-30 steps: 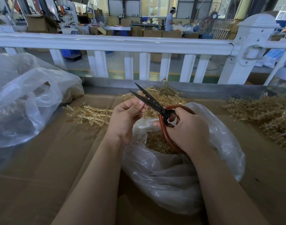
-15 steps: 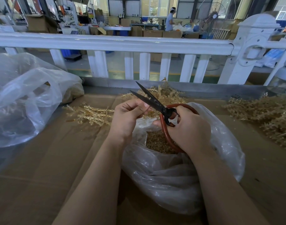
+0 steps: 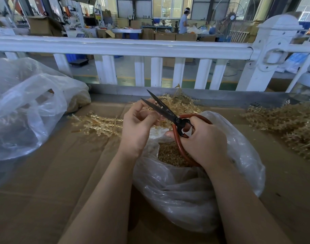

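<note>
My right hand (image 3: 204,144) grips the red handles of black-bladed scissors (image 3: 162,110); the blades stand apart and point up to the left. My left hand (image 3: 137,125) pinches a small pale plastic piece (image 3: 157,104) at the blades. Both hands hover over a clear plastic bag (image 3: 194,187) whose open mouth shows a heap of small tan cut bits (image 3: 170,154). The bag lies on a cardboard-covered table (image 3: 53,182).
Yellowish plastic sprue branches lie behind my hands (image 3: 98,123) and in a pile at the right (image 3: 288,124). A second big clear bag (image 3: 24,110) sits at the left. A white railing (image 3: 122,46) runs along the table's far edge, workshop beyond.
The scissors have lifted slightly and their blades have spread wider. My left hand has turned a little and its fingers now pinch the piece nearer the blades.
</note>
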`<action>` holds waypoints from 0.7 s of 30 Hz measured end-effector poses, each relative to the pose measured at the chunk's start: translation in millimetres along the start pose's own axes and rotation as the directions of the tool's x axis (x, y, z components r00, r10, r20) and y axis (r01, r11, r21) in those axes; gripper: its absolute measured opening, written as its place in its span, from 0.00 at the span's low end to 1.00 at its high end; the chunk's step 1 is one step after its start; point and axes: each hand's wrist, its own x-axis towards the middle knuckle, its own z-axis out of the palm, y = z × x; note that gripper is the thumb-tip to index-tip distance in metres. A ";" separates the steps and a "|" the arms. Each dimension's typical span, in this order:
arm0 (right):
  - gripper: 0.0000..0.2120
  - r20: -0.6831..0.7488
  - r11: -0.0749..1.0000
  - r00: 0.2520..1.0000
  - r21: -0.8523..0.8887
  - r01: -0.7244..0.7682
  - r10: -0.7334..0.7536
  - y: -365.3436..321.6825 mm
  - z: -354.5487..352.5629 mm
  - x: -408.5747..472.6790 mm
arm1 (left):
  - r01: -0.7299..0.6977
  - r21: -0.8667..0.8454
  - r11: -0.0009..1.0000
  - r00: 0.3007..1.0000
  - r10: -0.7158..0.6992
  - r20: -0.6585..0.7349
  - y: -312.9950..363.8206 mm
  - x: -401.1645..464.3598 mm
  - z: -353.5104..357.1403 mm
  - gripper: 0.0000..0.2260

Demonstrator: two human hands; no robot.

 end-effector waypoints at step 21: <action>0.29 -0.010 0.997 1.000 -0.081 0.017 -0.018 -1.4 -4.1 0.8 | 0.062 0.023 0.998 0.997 -0.061 -0.050 -0.4 1.6 -6.3 0.06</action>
